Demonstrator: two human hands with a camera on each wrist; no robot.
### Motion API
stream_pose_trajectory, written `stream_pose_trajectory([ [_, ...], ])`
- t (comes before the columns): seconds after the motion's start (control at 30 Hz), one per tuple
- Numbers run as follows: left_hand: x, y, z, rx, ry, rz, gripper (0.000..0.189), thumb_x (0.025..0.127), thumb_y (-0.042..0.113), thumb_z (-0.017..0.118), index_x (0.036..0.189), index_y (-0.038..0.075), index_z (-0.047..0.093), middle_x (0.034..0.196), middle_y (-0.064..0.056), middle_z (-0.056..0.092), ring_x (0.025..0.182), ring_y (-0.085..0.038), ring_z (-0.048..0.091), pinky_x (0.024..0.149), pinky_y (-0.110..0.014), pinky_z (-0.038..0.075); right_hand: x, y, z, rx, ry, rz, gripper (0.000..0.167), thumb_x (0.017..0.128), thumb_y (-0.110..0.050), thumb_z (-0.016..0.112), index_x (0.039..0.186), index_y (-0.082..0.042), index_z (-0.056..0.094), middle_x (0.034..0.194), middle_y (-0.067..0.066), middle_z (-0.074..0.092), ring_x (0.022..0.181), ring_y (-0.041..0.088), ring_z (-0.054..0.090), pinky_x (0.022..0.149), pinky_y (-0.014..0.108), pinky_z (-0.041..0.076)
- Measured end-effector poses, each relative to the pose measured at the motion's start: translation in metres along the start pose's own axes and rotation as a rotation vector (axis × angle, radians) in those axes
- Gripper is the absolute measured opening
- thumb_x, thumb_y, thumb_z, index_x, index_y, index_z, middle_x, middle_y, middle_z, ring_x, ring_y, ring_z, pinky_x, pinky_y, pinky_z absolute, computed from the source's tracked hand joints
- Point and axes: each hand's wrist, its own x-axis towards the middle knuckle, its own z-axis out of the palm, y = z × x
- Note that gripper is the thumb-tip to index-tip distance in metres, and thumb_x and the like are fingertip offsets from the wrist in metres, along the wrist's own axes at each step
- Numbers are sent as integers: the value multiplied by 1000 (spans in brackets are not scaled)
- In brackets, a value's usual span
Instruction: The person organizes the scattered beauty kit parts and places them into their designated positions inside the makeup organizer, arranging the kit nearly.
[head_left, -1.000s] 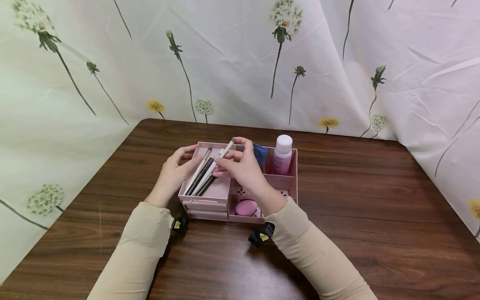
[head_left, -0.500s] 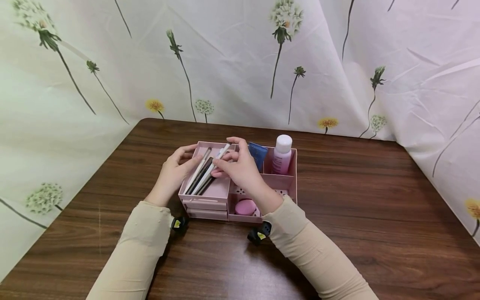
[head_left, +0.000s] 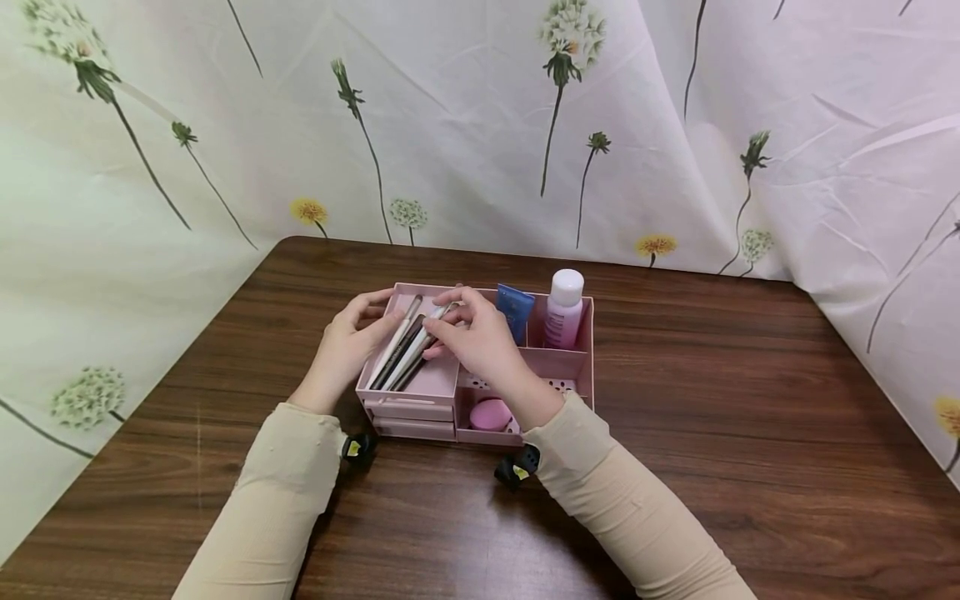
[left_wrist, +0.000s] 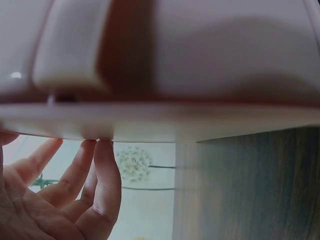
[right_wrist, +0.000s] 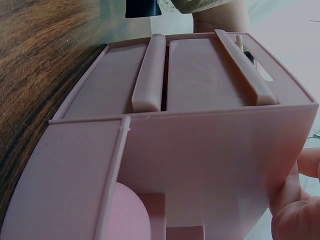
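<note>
A pink desktop organizer (head_left: 558, 364) stands on the table, with several slim makeup brushes and pencils (head_left: 405, 354) lying slantwise in its top left tray. My left hand (head_left: 347, 346) grips the tray's left wall, thumb over the rim. In the left wrist view its fingertips (left_wrist: 104, 145) press the outer side. My right hand (head_left: 480, 337) is over the tray's right edge, thumb and fingers pinching a white-handled makeup brush (head_left: 438, 315) low over the others. Its fingers partly hide the upper ends. In the right wrist view, right-hand fingers (right_wrist: 295, 215) show beside the organizer's wall (right_wrist: 210, 160).
A pink bottle with white cap (head_left: 564, 312) and a blue tube (head_left: 515, 312) stand in the rear compartments. A round pink case (head_left: 491, 414) lies in the front one, and two drawers (head_left: 415, 421) sit under the tray. A floral cloth (head_left: 480, 125) hangs behind the wooden table (head_left: 720, 400).
My right hand has lowered the white-handled brush toward the tray, its index finger shifting left and down. The blue tube shows more fully. My left hand has stayed put.
</note>
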Motion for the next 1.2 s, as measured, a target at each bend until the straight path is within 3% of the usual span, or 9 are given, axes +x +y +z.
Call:
stream_pose_trajectory([
  [0.2,0,0,1,-1,-4,-10,52,99,35,58,145,11,49,131,-24,58,121,-36,57,96,-43,43,0,0,-1,-31,-19,7,34,95,-13,66,126,-5,57,83,8,66,64,13,71,65,23,55],
  [0.43,0,-1,1,3,-7,-9,53,99,36,58,145,12,49,132,-24,58,119,-35,57,95,-41,43,-1,3,-3,92,-22,14,35,95,-6,65,129,-1,56,81,7,63,62,11,69,71,31,59],
  [0.67,0,0,2,7,-8,-16,53,99,37,58,145,12,50,132,-23,58,119,-35,57,96,-41,43,-12,4,-6,257,-14,-82,36,94,2,61,129,6,52,95,20,66,68,13,70,75,38,60],
  [0.83,-2,1,2,22,0,-10,52,100,39,57,144,12,50,132,-23,58,120,-36,56,99,-46,42,-23,0,-13,332,19,-169,31,94,7,58,125,10,52,94,17,66,75,13,70,81,41,59],
  [0.97,-5,1,1,88,38,29,50,100,39,57,140,11,55,130,-21,61,117,-34,59,98,-48,44,-33,-7,-25,314,80,-213,27,95,6,58,122,8,56,94,13,69,83,12,70,87,41,57],
  [1.13,-9,7,-3,195,111,133,45,99,34,58,133,5,61,123,-21,65,111,-35,64,95,-49,48,-44,-14,-45,269,146,-263,29,96,3,57,124,8,58,109,24,69,96,16,71,90,36,56],
  [1.2,-11,13,-6,205,118,164,44,99,32,59,132,3,61,122,-21,65,109,-36,64,94,-49,48,-48,-16,-55,271,178,-288,29,96,3,58,124,9,59,111,22,70,99,16,71,90,35,55],
])
